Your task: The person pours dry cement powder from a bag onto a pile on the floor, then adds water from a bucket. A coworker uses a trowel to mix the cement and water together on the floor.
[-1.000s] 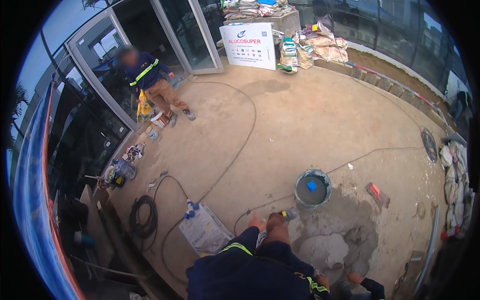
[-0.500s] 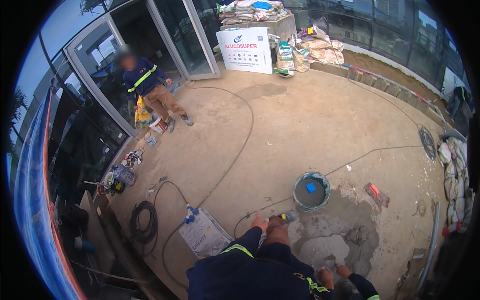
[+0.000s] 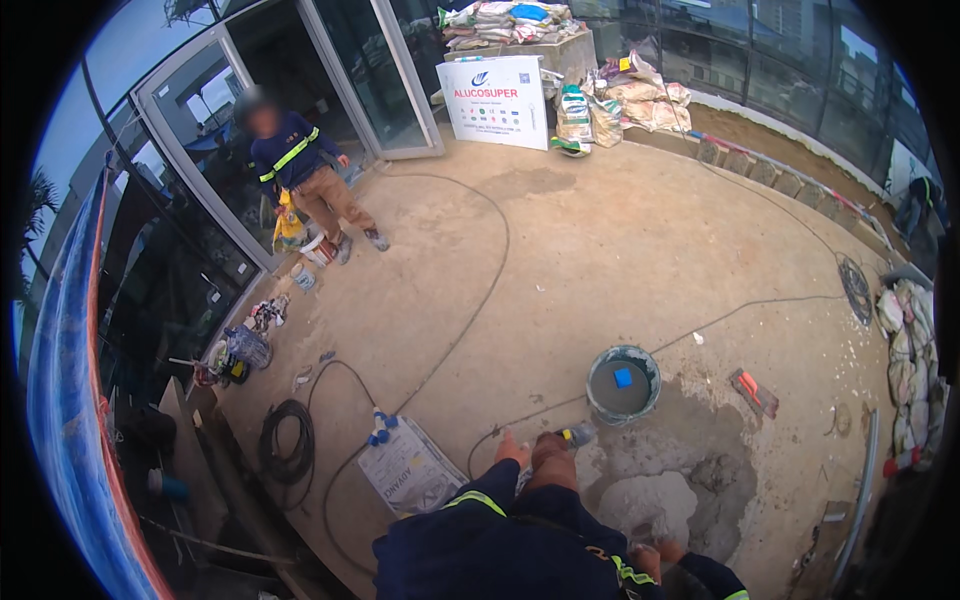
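Note:
My left hand (image 3: 513,449) rests beside a brown-clad knee (image 3: 553,462), its fingers stretched out and holding nothing I can see. A shoe or dark object with yellow (image 3: 578,434) lies just past the knee. At the lower right, my right hand (image 3: 670,549) is closed low over a patch of wet grey mortar (image 3: 652,498); what it grips is blurred. Another patch of skin shows close beside it, partly hidden by a sleeve. Beyond the mortar stands a round bucket (image 3: 650,392) of grey mix with a blue block (image 3: 623,377) in it. Right of that lies an orange-handled trowel (image 3: 752,390).
A grey-white bag (image 3: 412,466) lies to the left with blue plug connectors (image 3: 382,428) on it. Coiled cable (image 3: 287,442) and trailing cords cross the floor. A co-worker (image 3: 300,165) stands by the glass door with a yellow bag. Sandbags (image 3: 908,340) line the right.
My right hand has moved slightly left and nearer to me, and the small grey blade seen by it earlier no longer shows clearly. My left hand stays by the knee.

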### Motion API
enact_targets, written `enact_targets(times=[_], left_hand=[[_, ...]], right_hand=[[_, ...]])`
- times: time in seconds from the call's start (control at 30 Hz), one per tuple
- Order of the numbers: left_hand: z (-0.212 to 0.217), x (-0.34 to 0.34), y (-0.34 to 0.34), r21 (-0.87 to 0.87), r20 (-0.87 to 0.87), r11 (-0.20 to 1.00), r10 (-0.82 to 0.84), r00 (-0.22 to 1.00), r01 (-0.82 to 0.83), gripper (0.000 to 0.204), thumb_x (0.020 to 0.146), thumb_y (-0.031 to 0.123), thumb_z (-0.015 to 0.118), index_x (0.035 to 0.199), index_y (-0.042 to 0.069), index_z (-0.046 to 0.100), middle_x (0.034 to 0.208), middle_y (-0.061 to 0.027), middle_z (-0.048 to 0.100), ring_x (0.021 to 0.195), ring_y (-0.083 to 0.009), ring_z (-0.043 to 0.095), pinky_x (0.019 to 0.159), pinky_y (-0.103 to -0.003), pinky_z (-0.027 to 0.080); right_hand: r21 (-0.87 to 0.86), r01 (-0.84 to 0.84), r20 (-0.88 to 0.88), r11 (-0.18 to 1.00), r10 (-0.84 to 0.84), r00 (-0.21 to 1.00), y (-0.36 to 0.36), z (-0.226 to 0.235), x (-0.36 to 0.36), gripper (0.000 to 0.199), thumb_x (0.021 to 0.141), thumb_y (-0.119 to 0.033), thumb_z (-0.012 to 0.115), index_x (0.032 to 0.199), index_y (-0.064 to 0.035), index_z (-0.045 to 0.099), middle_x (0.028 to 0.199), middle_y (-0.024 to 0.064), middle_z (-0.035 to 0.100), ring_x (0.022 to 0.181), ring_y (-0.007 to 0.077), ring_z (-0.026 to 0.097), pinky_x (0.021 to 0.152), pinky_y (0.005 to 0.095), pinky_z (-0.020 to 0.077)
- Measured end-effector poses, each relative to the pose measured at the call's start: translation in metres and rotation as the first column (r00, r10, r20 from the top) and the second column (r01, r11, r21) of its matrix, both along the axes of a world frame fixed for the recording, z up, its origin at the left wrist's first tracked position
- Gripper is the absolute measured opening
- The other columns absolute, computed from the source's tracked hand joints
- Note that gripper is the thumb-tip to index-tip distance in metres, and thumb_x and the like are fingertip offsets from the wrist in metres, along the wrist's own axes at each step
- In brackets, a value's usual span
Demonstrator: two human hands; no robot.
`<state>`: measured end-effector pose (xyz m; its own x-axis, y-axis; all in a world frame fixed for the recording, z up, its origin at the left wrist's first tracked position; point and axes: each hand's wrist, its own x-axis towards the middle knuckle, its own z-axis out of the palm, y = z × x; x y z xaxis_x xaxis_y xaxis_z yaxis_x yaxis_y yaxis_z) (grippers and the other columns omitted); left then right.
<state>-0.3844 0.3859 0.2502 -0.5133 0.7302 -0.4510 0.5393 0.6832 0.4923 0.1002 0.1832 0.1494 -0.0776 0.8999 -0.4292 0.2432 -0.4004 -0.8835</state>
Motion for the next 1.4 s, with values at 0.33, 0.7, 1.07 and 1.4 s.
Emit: enact_targets(times=[0.33, 0.7, 1.07, 1.4], left_hand=[[0.003, 0.006, 0.008, 0.025, -0.009, 1.0, -0.016, 1.0, 0.017, 0.085, 0.088, 0.034, 0.065, 0.154, 0.006, 0.021, 0.127, -0.0311, 0.056, 0.118, -0.0436, 0.058, 0.101, -0.048, 0.046], [0.015, 0.003, 0.007, -0.014, 0.05, 1.0, 0.004, 0.999, -0.003, 0.09, 0.086, 0.03, 0.068, 0.154, -0.002, 0.019, 0.142, -0.0319, 0.047, 0.132, -0.042, 0.047, 0.11, -0.044, 0.039], [0.023, 0.009, 0.012, -0.034, -0.005, 0.999, -0.023, 1.0, 0.023, 0.083, 0.085, 0.025, 0.065, 0.154, 0.006, 0.022, 0.139, -0.0305, 0.049, 0.129, -0.0435, 0.049, 0.108, -0.047, 0.041], [0.008, 0.008, 0.023, 0.017, -0.165, 0.99, -0.135, 0.977, 0.14, 0.069, 0.08, 0.011, 0.061, 0.144, 0.001, 0.038, 0.137, -0.0294, 0.049, 0.129, -0.0432, 0.048, 0.108, -0.047, 0.04]], right_hand=[[-0.418, 0.296, -0.089, 0.859, -0.363, 0.928, 0.017, 0.037, -0.018, 0.021, 0.091, -0.015, 0.058, 0.102, 0.0014, 0.063, 0.081, 0.0105, 0.067, 0.066, 0.0238, 0.068, 0.059, 0.0355, 0.0555], [-0.505, 0.353, -0.04, 0.787, -0.43, 0.902, 0.023, 0.041, -0.023, 0.024, 0.096, -0.02, 0.053, 0.106, 0.0005, 0.061, 0.086, 0.0155, 0.07, 0.076, 0.0283, 0.07, 0.066, 0.0397, 0.0577], [-0.235, 0.192, -0.075, 0.953, -0.215, 0.974, 0.01, 0.026, -0.019, 0.032, 0.095, -0.016, 0.056, 0.12, 0.0047, 0.056, 0.08, 0.0139, 0.066, 0.063, 0.0264, 0.067, 0.05, 0.0367, 0.0528], [-0.46, 0.495, -0.037, 0.737, -0.573, 0.819, 0.003, 0.058, -0.041, 0.025, 0.095, -0.016, 0.059, 0.108, 0.0044, 0.064, 0.086, 0.0152, 0.07, 0.07, 0.0256, 0.071, 0.06, 0.0369, 0.0563]])
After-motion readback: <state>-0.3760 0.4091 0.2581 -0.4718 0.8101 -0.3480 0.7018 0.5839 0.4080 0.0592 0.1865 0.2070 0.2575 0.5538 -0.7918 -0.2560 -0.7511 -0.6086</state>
